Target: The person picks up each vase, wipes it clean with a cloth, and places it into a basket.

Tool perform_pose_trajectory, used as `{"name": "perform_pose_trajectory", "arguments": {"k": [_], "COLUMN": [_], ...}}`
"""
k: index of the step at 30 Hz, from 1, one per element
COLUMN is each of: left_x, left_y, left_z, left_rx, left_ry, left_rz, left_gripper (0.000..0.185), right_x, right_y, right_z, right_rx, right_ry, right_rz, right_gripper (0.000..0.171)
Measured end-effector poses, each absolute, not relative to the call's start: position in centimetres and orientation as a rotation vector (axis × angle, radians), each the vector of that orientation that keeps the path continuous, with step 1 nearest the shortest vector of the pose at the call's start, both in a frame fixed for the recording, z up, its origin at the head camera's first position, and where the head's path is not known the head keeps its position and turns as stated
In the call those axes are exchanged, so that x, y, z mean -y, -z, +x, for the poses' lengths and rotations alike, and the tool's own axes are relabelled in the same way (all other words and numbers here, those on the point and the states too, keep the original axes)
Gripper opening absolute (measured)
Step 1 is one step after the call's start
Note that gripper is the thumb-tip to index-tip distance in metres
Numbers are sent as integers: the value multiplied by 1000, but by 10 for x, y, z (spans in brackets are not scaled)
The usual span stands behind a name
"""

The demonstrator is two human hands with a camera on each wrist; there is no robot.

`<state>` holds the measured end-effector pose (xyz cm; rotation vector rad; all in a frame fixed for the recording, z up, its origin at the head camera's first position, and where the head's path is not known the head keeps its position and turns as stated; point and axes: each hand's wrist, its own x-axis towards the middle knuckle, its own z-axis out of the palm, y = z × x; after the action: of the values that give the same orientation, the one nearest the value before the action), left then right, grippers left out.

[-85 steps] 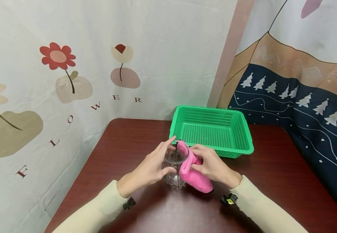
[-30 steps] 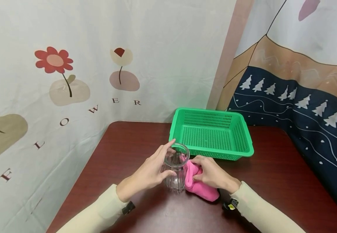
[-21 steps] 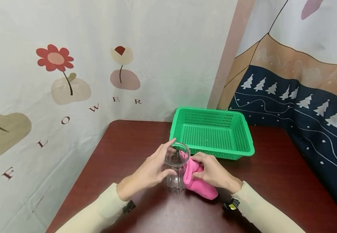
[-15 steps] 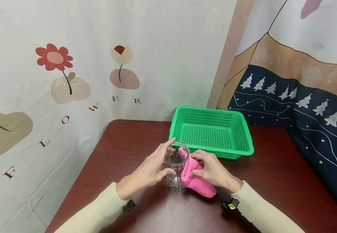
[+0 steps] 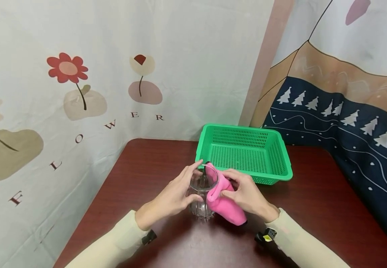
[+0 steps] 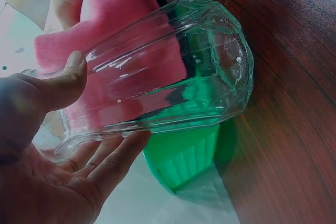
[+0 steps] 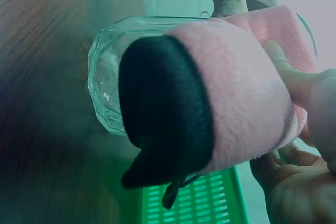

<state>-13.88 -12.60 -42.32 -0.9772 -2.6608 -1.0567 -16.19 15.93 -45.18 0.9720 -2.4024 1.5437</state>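
Note:
A clear ribbed glass vase (image 5: pixel 201 211) stands upright on the dark red-brown table, its round mouth facing up. My left hand (image 5: pixel 175 191) grips it near the rim, thumb on the near side and fingers round the far side. My right hand (image 5: pixel 249 194) pinches a folded pink cloth (image 5: pixel 229 210) with black edging and presses it along the vase's right wall, up to the rim. In the left wrist view the pink shows through the glass (image 6: pixel 231 66). The right wrist view has the cloth's black edge (image 7: pixel 165 93) hanging below the hand.
A green slotted plastic basket (image 5: pixel 243 171) sits behind the vase and right hand, near the table's back edge. A white flower-printed curtain (image 5: pixel 186 67) hangs behind and to the left, and a dark tree-printed one (image 5: pixel 314 123) to the right.
The cloth, low on the vase's right side a second ago, has slid up with my right hand, its top corner back at the rim. My left hand keeps its hold on the vase.

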Motion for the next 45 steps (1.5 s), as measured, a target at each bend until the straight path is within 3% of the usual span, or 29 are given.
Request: {"name": "perform_pose_trajectory", "arguments": {"k": [19,38,45], "left_x": [127,129,128], "left_y": [423,425,421], "left_z": [-138,-138,-137], "left_rx": [2669,2662,2645], "left_ry": [1046,1008,1010], "left_rz": [-969,-976,-1008], "left_gripper": [117,117,118], "right_x": [-160,-155,-157], "right_y": [444,447,447], "right_z": [-164,-171,-173], "right_rx": [2351,2461,2483], "right_ry": [-1627,-1251,-1094], "right_rz": [979,1091,1155], "right_gripper": [59,40,41]}}
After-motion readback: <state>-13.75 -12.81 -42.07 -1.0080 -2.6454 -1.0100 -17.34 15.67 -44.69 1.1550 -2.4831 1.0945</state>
